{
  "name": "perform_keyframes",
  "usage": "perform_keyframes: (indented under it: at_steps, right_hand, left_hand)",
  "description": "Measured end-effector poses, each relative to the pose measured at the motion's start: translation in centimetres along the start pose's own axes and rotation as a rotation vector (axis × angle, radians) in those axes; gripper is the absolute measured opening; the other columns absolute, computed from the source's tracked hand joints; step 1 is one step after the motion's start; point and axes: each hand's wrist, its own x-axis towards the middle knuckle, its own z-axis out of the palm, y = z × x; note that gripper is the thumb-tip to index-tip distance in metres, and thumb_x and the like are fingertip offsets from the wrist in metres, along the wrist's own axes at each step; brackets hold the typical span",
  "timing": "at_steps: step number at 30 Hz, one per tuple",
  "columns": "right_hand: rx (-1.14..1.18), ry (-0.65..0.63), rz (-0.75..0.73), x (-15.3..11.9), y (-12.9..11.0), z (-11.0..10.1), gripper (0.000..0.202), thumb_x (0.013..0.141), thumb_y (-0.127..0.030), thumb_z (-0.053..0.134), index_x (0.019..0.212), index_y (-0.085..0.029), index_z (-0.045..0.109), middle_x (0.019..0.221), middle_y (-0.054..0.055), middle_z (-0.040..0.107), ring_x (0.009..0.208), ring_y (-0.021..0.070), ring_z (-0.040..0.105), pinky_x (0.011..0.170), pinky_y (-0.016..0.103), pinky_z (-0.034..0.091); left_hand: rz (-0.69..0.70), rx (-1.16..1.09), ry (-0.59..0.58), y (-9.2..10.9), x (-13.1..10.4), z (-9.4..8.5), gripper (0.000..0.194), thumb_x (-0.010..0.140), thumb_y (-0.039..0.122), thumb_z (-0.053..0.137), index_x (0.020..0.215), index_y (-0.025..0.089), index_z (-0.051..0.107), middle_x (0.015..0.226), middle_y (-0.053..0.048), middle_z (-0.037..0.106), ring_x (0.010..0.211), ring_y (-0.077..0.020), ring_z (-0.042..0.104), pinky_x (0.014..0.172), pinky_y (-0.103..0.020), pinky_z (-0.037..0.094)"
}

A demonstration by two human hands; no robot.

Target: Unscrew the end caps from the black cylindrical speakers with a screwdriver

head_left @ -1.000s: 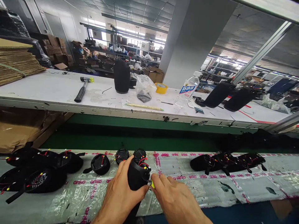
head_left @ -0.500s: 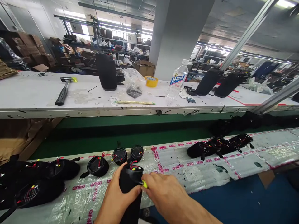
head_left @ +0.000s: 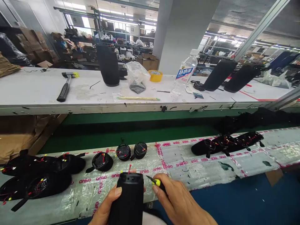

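At the bottom centre, my left hand (head_left: 109,200) is wrapped round a black fabric-covered speaker body (head_left: 127,203). It stands nearly upright, a red wire rising from its top and small holes showing in the band below the rim. My right hand (head_left: 174,195), just right of the speaker, grips a pointed tool with a yellow-and-black handle (head_left: 157,182). The tool's dark, thin tip points toward the speaker rim, apart from it. Beyond my hands, several round black speaker ends with wires (head_left: 102,161) face up on the plastic-wrapped surface.
More black speaker bodies lie at the left (head_left: 42,187) and right (head_left: 225,144) of the wrapped surface (head_left: 187,170). On the white bench (head_left: 89,93) behind are a hammer (head_left: 65,87), a water bottle (head_left: 185,73), yellow tape (head_left: 155,76), a plastic bag (head_left: 138,76) and upright speakers (head_left: 109,67).
The speaker has been turned so its holed side faces me. My right hand has drawn the tool away from the rim to the right. My left hand has moved lower and left.
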Motion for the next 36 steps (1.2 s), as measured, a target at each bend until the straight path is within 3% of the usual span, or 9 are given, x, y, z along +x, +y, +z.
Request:
perform_keyframes:
  at_steps: [4,10,16,21,28,32,36]
  right_hand:
    - [-0.117,-0.115,-0.05,0.1,-1.1,-0.9,0.014,0.102,-0.02,0.054,0.114,-0.026,0.055,0.098,-0.002,0.073,0.081,0.0208,0.073,0.068,0.031,0.046]
    - [-0.266,-0.24,-0.061,0.6,-1.7,-0.8,0.013,0.099,-0.018,0.061,0.109,-0.024,0.056,0.094,-0.001,0.072,0.083,0.0234,0.074,0.064,0.032,0.042]
    - [-0.326,-0.186,-0.111,0.5,-1.2,0.8,0.019,0.097,-0.022,0.067,0.108,-0.027,0.052,0.091,-0.003,0.07,0.079,0.0234,0.072,0.06,0.033,0.038]
    - [-0.358,-0.123,-0.173,0.4,-0.8,1.2,0.022,0.096,-0.023,0.07,0.106,-0.026,0.05,0.087,-0.004,0.068,0.075,0.0225,0.07,0.057,0.033,0.036]
    - [-0.399,-0.116,-0.2,0.2,-0.8,0.8,0.023,0.097,-0.025,0.071,0.103,-0.026,0.049,0.084,-0.004,0.066,0.072,0.0211,0.069,0.054,0.034,0.034]
    - [-0.484,-0.145,-0.235,0.0,-0.9,0.2,0.02,0.098,-0.025,0.068,0.101,-0.024,0.049,0.081,-0.003,0.064,0.066,0.0211,0.066,0.051,0.035,0.031]
    - [-0.564,-0.18,-0.273,-0.2,-1.2,-0.8,0.02,0.097,-0.024,0.068,0.1,-0.023,0.048,0.079,-0.002,0.062,0.062,0.0209,0.063,0.049,0.037,0.028]
  left_hand:
    - [-0.1,-0.121,-0.076,-0.6,-0.2,-1.0,0.063,0.071,0.055,0.087,0.11,0.006,0.081,0.098,-0.016,0.084,0.09,-0.0286,0.076,0.082,-0.032,0.058]
    - [-0.127,-0.159,-0.122,-0.4,0.2,-1.4,0.065,0.072,0.059,0.086,0.109,0.006,0.083,0.096,-0.021,0.084,0.082,-0.0289,0.078,0.081,-0.034,0.058]
    - [-0.122,-0.159,-0.11,-0.5,0.5,-1.4,0.07,0.069,0.062,0.087,0.113,0.007,0.081,0.109,-0.022,0.082,0.086,-0.0304,0.079,0.088,-0.038,0.058]
    - [-0.139,-0.156,-0.109,-0.4,0.4,-0.8,0.066,0.071,0.059,0.087,0.109,0.006,0.082,0.098,-0.02,0.084,0.085,-0.0308,0.08,0.088,-0.037,0.058]
    - [-0.12,-0.077,-0.151,-0.7,0.6,-1.5,0.069,0.072,0.061,0.086,0.115,0.009,0.081,0.115,-0.02,0.081,0.094,-0.0349,0.08,0.087,-0.039,0.059]
    - [-0.165,-0.011,-0.153,-0.5,0.3,-1.5,0.077,0.069,0.063,0.086,0.117,0.004,0.079,0.112,-0.022,0.081,0.09,-0.0311,0.079,0.083,-0.036,0.059]
    - [-0.089,0.107,-0.134,-0.1,-0.3,-1.1,0.067,0.07,0.062,0.084,0.112,0.01,0.08,0.106,-0.019,0.083,0.088,-0.0317,0.077,0.081,-0.037,0.058]
